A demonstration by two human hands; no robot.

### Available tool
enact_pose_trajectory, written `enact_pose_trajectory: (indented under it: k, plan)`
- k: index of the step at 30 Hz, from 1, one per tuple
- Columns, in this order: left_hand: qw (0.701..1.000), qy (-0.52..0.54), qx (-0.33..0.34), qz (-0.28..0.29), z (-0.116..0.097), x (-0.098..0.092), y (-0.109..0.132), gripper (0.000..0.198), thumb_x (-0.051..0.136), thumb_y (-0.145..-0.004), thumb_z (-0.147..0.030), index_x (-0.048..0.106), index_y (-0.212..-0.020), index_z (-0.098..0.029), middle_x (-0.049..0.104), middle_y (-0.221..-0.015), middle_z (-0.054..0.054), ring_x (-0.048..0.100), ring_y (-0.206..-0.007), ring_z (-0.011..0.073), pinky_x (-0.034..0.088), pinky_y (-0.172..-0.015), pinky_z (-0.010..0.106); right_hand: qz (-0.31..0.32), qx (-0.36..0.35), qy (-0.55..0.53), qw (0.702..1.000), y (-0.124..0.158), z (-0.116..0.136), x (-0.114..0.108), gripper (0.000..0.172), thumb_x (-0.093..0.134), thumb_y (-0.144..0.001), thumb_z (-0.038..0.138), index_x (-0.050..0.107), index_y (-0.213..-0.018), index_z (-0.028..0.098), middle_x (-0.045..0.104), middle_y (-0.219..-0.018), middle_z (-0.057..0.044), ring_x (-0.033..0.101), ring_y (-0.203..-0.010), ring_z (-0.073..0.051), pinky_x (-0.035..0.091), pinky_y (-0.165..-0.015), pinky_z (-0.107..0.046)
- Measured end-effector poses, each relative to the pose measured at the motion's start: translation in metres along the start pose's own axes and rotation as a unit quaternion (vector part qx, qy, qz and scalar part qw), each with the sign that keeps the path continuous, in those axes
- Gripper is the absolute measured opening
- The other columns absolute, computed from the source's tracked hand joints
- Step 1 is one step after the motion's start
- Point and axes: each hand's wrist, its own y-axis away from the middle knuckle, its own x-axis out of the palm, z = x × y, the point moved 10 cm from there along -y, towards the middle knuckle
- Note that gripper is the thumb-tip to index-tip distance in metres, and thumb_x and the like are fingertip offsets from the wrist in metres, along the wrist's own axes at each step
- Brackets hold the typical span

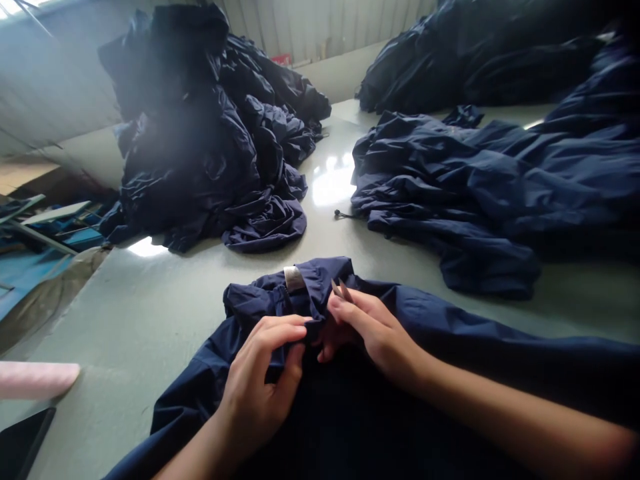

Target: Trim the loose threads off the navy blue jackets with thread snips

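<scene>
Navy garment (pixel 440 320) lies closest to me, spread over the pale tabletop (pixel 115 333) and bunched up at my fingers. My left hand (pixel 260 373) curls at a folded edge, thumb and forefinger slightly parted; I can't tell whether they pinch it. My right hand (pixel 377 327) is closed on small snips (pixel 343 291), their tips apart, near the garment's shiny label (pixel 294 279).

Navy garment (pixel 435 312): thin, smooth cloth, faint sheen. Pointed blades (pixel 345 291): dull metal. Worktop (pixel 115 313): smooth, glossy, mirroring light.
</scene>
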Motion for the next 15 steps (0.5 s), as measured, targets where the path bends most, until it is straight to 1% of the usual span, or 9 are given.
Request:
enact_pose_trajectory:
  k: [2, 3, 5, 7, 11, 13, 15]
  plan:
    - [0.998, 0.018, 0.037, 0.038, -0.011, 0.007, 0.001, 0.054, 0.059, -0.099, 0.001, 0.058, -0.141, -0.032, 0.074, -0.129, 0.005, 0.069, -0.123, 0.022, 0.059, -0.106, 0.039, -0.022, -0.009, 0.01, 1.0, 0.0, 0.002, -0.004, 0.039, 0.085, -0.088, 0.037, 0.05, -0.079, 0.023, 0.06, -0.067, 0.006, 0.066, -0.061, -0.016, 0.053, -0.063, -0.028]
    - [0.998, 0.016, 0.037, 0.048, -0.013, 0.009, 0.0, 0.054, 0.058, -0.099, 0.001, 0.058, -0.142, -0.032, 0.075, -0.128, 0.005, 0.069, -0.123, 0.0219, 0.059, -0.106, 0.039, -0.039, -0.016, 0.014, 0.999, 0.0, 0.003, -0.007, 0.044, 0.089, -0.081, 0.03, 0.047, -0.076, 0.023, 0.053, -0.064, 0.008, 0.059, -0.059, -0.013, 0.048, -0.061, -0.025]
    - [0.999, -0.015, 0.009, 0.044, -0.008, 0.008, -0.001, 0.049, 0.059, -0.1, -0.002, 0.06, -0.139, -0.032, 0.075, -0.126, 0.004, 0.07, -0.121, 0.0214, 0.058, -0.106, 0.038, -0.072, -0.022, -0.001, 0.997, 0.0, 0.004, -0.014, 0.048, 0.09, -0.073, 0.021, 0.042, -0.071, 0.022, 0.042, -0.063, 0.01, 0.044, -0.057, -0.009, 0.039, -0.056, -0.023]
    - [0.998, -0.046, -0.038, 0.031, 0.003, 0.005, -0.003, 0.04, 0.063, -0.101, -0.007, 0.062, -0.134, -0.031, 0.073, -0.125, 0.003, 0.071, -0.115, 0.0205, 0.058, -0.104, 0.037, -0.095, -0.021, -0.031, 0.995, 0.0, 0.004, -0.019, 0.043, 0.085, -0.07, 0.016, 0.043, -0.072, 0.022, 0.04, -0.064, 0.01, 0.036, -0.056, -0.008, 0.032, -0.054, -0.024]
    - [0.994, -0.05, -0.092, 0.032, 0.023, 0.003, -0.005, 0.031, 0.068, -0.102, -0.017, 0.061, -0.13, -0.026, 0.066, -0.12, 0.004, 0.069, -0.1, 0.0179, 0.058, -0.094, 0.034, -0.102, -0.017, -0.054, 0.993, -0.001, 0.004, -0.021, 0.036, 0.076, -0.065, 0.008, 0.043, -0.073, 0.022, 0.039, -0.064, 0.01, 0.032, -0.055, -0.009, 0.025, -0.054, -0.027]
    - [0.994, -0.054, -0.09, 0.035, 0.025, 0.003, -0.008, 0.025, 0.068, -0.102, -0.018, 0.062, -0.126, -0.024, 0.065, -0.116, 0.003, 0.067, -0.098, 0.0174, 0.057, -0.092, 0.032, -0.092, -0.013, -0.048, 0.995, -0.001, 0.003, -0.02, 0.033, 0.073, -0.063, 0.007, 0.044, -0.073, 0.022, 0.039, -0.063, 0.01, 0.032, -0.056, -0.01, 0.024, -0.054, -0.028]
    - [0.995, -0.062, -0.062, 0.047, 0.02, 0.005, -0.01, 0.019, 0.068, -0.102, -0.017, 0.064, -0.119, -0.024, 0.065, -0.113, 0.002, 0.065, -0.096, 0.0168, 0.055, -0.09, 0.03, -0.083, -0.01, -0.042, 0.996, -0.001, 0.002, -0.019, 0.032, 0.071, -0.062, 0.007, 0.045, -0.073, 0.022, 0.039, -0.062, 0.009, 0.032, -0.057, -0.01, 0.024, -0.055, -0.029]
